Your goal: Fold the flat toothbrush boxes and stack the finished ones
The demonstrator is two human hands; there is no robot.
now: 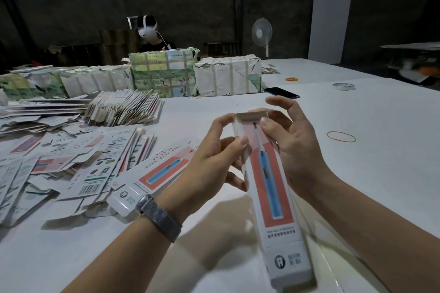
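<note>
1. A folded toothbrush box (271,188) is held up above the white desk (357,150), its long body running from near the camera away toward the far end, printed face up with a blue toothbrush on a red panel.
2. At its far end the top flap (252,114) stands partly raised, not tucked in.
3. The left hand (214,162) grips the box's left edge near that far end, thumb on the printed face and fingers curled around the side; a grey mesh watch band (159,216) sits on its wrist.
4. The right hand (292,145) holds the right edge, thumb pressed on the face just below the flap, the other fingers loosely spread behind it.
5. Just left of the left wrist lies another folded box (152,178) on the desk.
6. Further left, flat unfolded boxes (71,169) lie in a loose heap, with a leaning row of flats (123,109) behind.
7. Wrapped bundles (164,74) line the far side; rubber bands (341,137), a tape roll (343,86) and a phone (282,92) lie to the right.
</note>
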